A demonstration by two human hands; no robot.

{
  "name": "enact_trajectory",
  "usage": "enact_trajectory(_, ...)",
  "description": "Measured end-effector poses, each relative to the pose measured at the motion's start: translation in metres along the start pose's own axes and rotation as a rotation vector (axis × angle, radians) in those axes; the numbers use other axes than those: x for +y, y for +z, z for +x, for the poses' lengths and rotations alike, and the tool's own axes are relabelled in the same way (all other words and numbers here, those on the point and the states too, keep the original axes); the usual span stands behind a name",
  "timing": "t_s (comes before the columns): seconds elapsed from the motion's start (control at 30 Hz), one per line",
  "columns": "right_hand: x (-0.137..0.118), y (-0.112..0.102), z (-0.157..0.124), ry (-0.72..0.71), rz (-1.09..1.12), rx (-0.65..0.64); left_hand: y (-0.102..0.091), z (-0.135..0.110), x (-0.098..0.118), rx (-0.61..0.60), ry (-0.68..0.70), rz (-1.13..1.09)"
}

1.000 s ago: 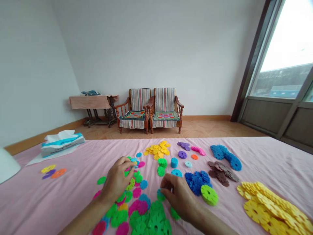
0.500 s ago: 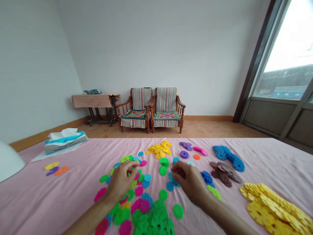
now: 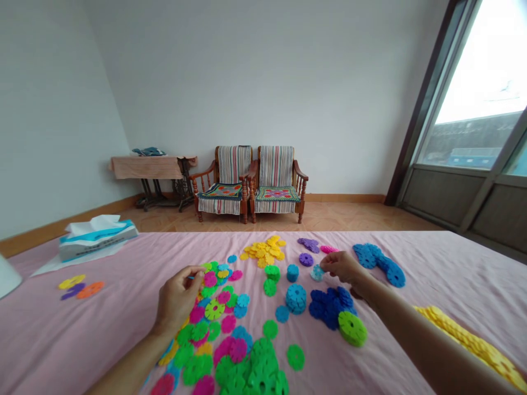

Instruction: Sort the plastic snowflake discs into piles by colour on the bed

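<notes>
My right hand [image 3: 343, 269] reaches over the middle right of the table, its fingertips pinched at the edge of a pale blue notched plastic disc [image 3: 317, 273]. At the left edge of the mixed pile, my left hand [image 3: 178, 293] has thumb and fingers drawn together; whatever is between them is too small to make out. Beside it lie pink discs [image 3: 210, 279], a lime disc [image 3: 214, 309] and green discs [image 3: 199, 331]. Below my right hand are a dark blue heap [image 3: 331, 307] and a lime stack [image 3: 352, 328]. Light blue stacks [image 3: 295, 299] stand between the hands.
Yellow discs [image 3: 263, 251], purple discs [image 3: 306, 259] and blue discs [image 3: 376, 263] lie farther back. A long yellow row [image 3: 469, 337] is at right, a green heap [image 3: 259, 370] in front. The tissue box [image 3: 99, 238] sits at left on the pink cloth [image 3: 135, 307].
My right hand has moved right and away from me, from the light blue discs to the pale blue one. My left hand has shifted left, uncovering more of the mixed pile.
</notes>
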State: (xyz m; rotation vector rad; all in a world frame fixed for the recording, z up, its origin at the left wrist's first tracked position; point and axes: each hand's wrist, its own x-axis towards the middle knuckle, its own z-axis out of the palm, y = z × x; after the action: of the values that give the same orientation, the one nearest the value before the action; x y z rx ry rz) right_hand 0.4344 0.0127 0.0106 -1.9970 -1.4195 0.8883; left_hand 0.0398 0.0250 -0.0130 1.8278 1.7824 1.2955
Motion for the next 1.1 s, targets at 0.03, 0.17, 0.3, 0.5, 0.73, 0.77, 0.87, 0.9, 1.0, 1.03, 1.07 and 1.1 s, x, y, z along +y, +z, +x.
enact_trajectory(0.03, 0.0, 0.002, 0.002, 0.014, -0.013, -0.013, 0.0, 0.0, 0.0, -0.005, -0.003, -0.001)
enact_trajectory(0.17, 0.002, 0.01, 0.007, 0.029, -0.031, -0.011, 0.002, 0.002, -0.006, -0.017, -0.01, -0.019)
enact_trajectory(0.3, 0.002, 0.009, 0.006, -0.011, 0.025, 0.021, 0.005, 0.003, -0.012, -0.016, -0.011, -0.029)
enact_trajectory(0.5, -0.005, 0.004, -0.017, -0.175, 0.205, 0.037, 0.004, 0.001, -0.005, -0.029, -0.009, -0.057)
enact_trajectory(0.73, -0.019, 0.038, -0.059, -0.327, 0.283, -0.109, 0.006, -0.006, 0.008, -0.064, 0.072, -0.06)
enact_trajectory(0.77, -0.023, 0.043, -0.065, -0.349, 0.266, -0.127, 0.006, -0.007, 0.009, -0.06, 0.083, -0.058)
enact_trajectory(0.87, -0.036, 0.053, -0.081, -0.439, 0.133, -0.151, 0.006, -0.006, 0.01, -0.031, 0.096, -0.059)
enact_trajectory(0.9, -0.04, 0.055, -0.086, -0.459, 0.075, -0.161, 0.005, -0.005, 0.009, -0.021, 0.09, -0.066)
enact_trajectory(1.0, -0.048, 0.059, -0.101, -0.461, -0.058, -0.209, 0.002, -0.001, 0.004, 0.004, 0.05, -0.081)
enact_trajectory(1.03, -0.048, 0.06, -0.105, -0.458, -0.086, -0.226, 0.001, 0.001, 0.003, 0.013, 0.038, -0.079)
enact_trajectory(1.07, -0.047, 0.061, -0.108, -0.459, -0.109, -0.239, 0.001, 0.002, 0.002, 0.021, 0.029, -0.072)
enact_trajectory(1.1, -0.046, 0.062, -0.11, -0.46, -0.127, -0.252, 0.0, 0.003, 0.001, 0.029, 0.025, -0.064)
